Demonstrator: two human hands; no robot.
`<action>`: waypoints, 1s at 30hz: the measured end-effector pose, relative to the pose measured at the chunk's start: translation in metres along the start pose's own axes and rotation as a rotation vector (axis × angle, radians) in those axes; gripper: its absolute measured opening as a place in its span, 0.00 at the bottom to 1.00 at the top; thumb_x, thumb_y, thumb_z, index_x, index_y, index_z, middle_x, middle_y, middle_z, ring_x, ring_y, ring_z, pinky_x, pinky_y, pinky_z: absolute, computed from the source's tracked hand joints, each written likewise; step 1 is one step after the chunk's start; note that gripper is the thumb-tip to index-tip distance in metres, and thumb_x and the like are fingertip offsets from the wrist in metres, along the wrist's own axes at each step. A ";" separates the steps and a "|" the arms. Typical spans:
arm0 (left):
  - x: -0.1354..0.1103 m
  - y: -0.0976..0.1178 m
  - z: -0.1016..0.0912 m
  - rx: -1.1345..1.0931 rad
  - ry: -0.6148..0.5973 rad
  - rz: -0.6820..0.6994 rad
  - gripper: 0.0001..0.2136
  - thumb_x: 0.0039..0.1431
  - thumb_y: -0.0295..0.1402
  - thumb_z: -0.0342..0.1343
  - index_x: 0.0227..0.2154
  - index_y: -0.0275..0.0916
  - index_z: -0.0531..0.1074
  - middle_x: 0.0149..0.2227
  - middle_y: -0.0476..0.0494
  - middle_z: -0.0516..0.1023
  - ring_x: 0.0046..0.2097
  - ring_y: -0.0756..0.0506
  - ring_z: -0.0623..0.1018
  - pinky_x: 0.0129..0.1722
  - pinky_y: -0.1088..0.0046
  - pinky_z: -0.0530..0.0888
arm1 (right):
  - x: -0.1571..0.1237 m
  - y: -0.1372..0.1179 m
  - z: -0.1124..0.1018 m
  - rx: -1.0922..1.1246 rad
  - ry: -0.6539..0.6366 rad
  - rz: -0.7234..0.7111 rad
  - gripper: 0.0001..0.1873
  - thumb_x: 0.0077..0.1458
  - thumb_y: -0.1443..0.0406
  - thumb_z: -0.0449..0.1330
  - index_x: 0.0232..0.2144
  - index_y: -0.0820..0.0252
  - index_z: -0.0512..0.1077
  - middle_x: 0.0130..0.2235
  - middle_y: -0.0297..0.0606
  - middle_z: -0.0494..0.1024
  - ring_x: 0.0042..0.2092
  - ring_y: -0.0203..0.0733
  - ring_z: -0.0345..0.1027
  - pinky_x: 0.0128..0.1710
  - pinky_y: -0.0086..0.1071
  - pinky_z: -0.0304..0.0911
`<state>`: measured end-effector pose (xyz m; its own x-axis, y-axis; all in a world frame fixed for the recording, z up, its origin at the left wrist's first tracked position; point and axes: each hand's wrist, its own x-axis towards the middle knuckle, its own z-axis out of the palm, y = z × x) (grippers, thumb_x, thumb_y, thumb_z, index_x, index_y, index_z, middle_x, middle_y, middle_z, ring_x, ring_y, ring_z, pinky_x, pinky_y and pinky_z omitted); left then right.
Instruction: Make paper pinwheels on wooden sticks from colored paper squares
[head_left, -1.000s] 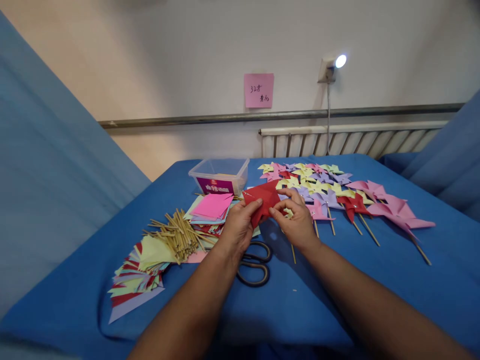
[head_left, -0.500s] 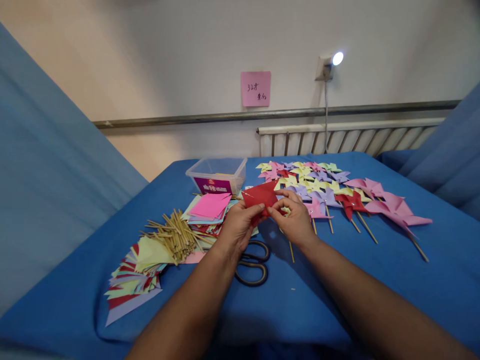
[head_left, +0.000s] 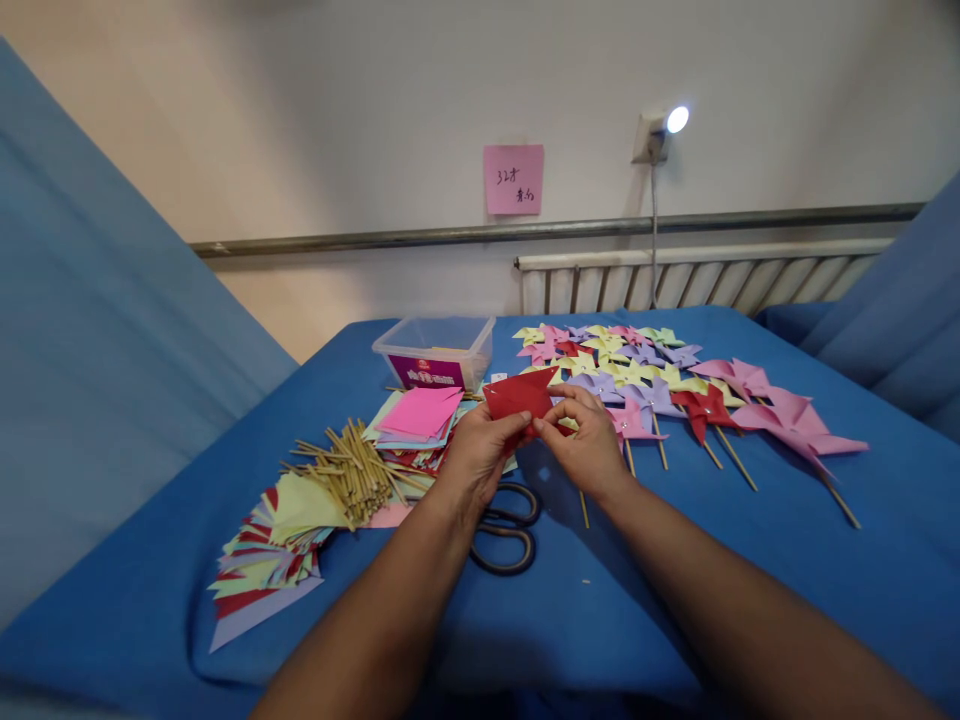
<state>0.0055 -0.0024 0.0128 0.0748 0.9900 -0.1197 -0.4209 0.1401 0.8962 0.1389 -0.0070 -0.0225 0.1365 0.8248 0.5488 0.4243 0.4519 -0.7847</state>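
Red paper [head_left: 519,398] pinched between both hands just above the desk [head_left: 600,590], partly folded, no stick on it yet. Left hand [head_left: 474,455] grips its lower left edge, fingers closed; right hand [head_left: 589,440] pinches the right corner, thumb and forefinger shut. Scissors [head_left: 506,530] right under the hands. Sticks [head_left: 352,470] and cut paper stack [head_left: 420,415] left of the left hand. Many finished pinwheels [head_left: 652,385] beyond the right hand; plastic box [head_left: 439,350] behind.

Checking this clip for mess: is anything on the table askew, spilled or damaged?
Nothing stands out. Both hands, left hand and right hand, hold the red paper; the wooden sticks lie in a loose pile, and the scissors lie flat, closed.
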 end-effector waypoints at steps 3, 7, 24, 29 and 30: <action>0.000 0.000 -0.001 0.009 -0.013 0.019 0.17 0.35 0.26 0.70 0.34 0.32 0.78 0.31 0.42 0.81 0.30 0.49 0.77 0.34 0.73 0.73 | 0.000 0.001 0.001 0.061 0.001 0.037 0.09 0.50 0.60 0.64 0.22 0.56 0.70 0.48 0.43 0.75 0.54 0.50 0.66 0.55 0.48 0.60; 0.002 0.004 -0.004 0.118 0.012 0.011 0.18 0.35 0.28 0.70 0.34 0.32 0.78 0.31 0.41 0.82 0.30 0.46 0.78 0.35 0.69 0.74 | 0.009 0.007 -0.008 0.281 0.139 0.219 0.19 0.47 0.57 0.66 0.42 0.55 0.69 0.53 0.45 0.72 0.54 0.50 0.68 0.50 0.47 0.65; -0.002 0.011 -0.015 0.760 -0.161 0.179 0.13 0.38 0.26 0.65 0.32 0.37 0.78 0.27 0.47 0.78 0.26 0.48 0.72 0.25 0.76 0.65 | 0.009 0.005 -0.017 0.370 -0.387 0.293 0.13 0.43 0.64 0.66 0.35 0.57 0.72 0.34 0.32 0.78 0.35 0.41 0.73 0.34 0.35 0.69; 0.000 0.008 -0.008 0.532 0.000 0.137 0.15 0.36 0.26 0.68 0.32 0.36 0.77 0.29 0.46 0.79 0.28 0.47 0.75 0.28 0.74 0.69 | 0.007 0.003 -0.006 0.568 -0.171 0.410 0.15 0.41 0.62 0.68 0.33 0.56 0.71 0.33 0.32 0.79 0.32 0.40 0.73 0.33 0.35 0.70; 0.001 0.006 -0.007 0.440 0.003 0.107 0.15 0.36 0.27 0.68 0.33 0.36 0.77 0.29 0.46 0.80 0.29 0.47 0.76 0.29 0.74 0.70 | 0.006 0.002 -0.003 0.628 -0.132 0.458 0.16 0.40 0.61 0.69 0.33 0.56 0.71 0.33 0.32 0.79 0.32 0.41 0.74 0.33 0.35 0.70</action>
<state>-0.0033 -0.0010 0.0147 0.0493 0.9986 -0.0173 -0.0019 0.0174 0.9998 0.1434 -0.0022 -0.0201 0.0514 0.9910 0.1234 -0.2390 0.1322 -0.9620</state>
